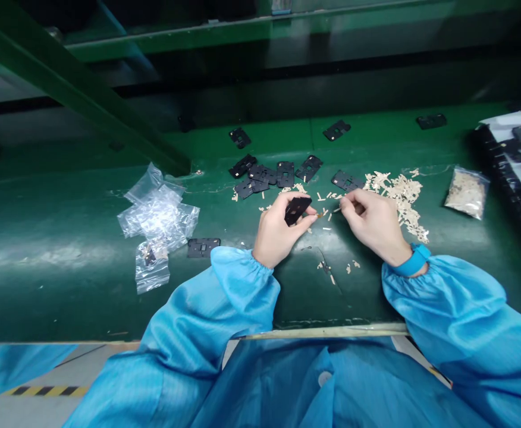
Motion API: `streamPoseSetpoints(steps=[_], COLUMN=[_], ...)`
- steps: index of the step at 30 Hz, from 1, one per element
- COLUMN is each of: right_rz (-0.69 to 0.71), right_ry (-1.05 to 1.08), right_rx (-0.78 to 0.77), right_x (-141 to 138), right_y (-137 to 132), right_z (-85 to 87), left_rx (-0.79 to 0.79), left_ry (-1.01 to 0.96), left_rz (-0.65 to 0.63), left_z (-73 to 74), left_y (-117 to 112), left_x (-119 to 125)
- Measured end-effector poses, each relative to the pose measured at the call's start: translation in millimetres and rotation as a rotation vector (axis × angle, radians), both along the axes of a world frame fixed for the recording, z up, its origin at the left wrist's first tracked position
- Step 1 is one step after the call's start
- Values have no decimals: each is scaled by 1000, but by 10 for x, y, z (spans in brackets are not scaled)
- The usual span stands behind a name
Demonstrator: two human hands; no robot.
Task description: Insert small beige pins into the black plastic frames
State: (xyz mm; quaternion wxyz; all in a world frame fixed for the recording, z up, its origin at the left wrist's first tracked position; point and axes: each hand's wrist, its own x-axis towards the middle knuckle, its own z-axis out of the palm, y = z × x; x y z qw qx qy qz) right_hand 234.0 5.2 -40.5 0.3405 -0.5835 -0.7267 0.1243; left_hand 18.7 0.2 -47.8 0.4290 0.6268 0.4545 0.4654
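Over our green workbench (82, 291), clear plastic bags (157, 214) to the left, black slotted plates (264, 175) scattered ahead, cream slivers (398, 196) heaped to the right, our left hand (276, 232) closed on one black plate (297, 210), our right hand (373, 220) pinching a thin sliver (336, 209) near it

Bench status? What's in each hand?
Left hand holding black plate. Right hand pinching thin tan piece, tip near plate. Loose tan strips around the hands, more black plates beyond.
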Motion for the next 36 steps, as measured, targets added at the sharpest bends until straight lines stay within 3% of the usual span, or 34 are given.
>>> streamPoseSetpoints(steps=[4,7,9,11,16,21,25,27,32,36], right_rz=[93,271,396,435,413,387,205,131,52,44], right_ry=[173,554,791,956,1175,1160,929,804,618,480], right_rx=[-79,-475,-767,-937,-1083,-1028,-633,-473,-358,-319], right_x=[-46,-98,-121,-140,-173,-185,-195,-208,-266,-295], right_y=[-67,-135,-164,-181,-205,-212,-198,-201,-245,-264], right_z=[80,167,198,208,222,220,187,161,82,30], left_rx=[304,454,485,486,440,260,-241,-406,-296,-318], left_ry=[92,126,137,137,122,75,-191,-320,-243,-235], left_rz=[30,29,19,9,4,7,35,22,44,102], left_z=[-66,-77,-73,-68,-77,-46,5,17,33,46], left_y=[-21,-16,-9,-6,-24,-30,-9,-1,8,19], left_x=[-57,-82,-86,-85,-84,-55,27,61,74,62])
